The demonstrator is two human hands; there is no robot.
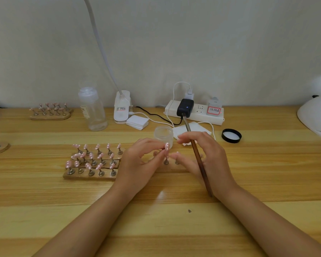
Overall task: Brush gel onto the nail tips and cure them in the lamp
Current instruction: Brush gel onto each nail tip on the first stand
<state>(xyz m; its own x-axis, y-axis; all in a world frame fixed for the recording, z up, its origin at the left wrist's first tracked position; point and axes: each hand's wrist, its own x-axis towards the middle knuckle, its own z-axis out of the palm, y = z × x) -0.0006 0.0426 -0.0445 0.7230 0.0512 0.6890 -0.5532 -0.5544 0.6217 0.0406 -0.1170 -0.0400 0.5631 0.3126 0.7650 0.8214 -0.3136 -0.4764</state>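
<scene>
Pink white-dotted nail tip point(167, 146), upright on stand.

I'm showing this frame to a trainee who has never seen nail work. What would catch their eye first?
Probably the two hands meeting mid-table: the left hand pinches a pink dotted nail tip, while the right hand holds a long brown brush. Next, the wooden stands of pink nail tips just left of the hands. Behind the fingers sits a small clear jar, its black lid lying off to the right.
</scene>
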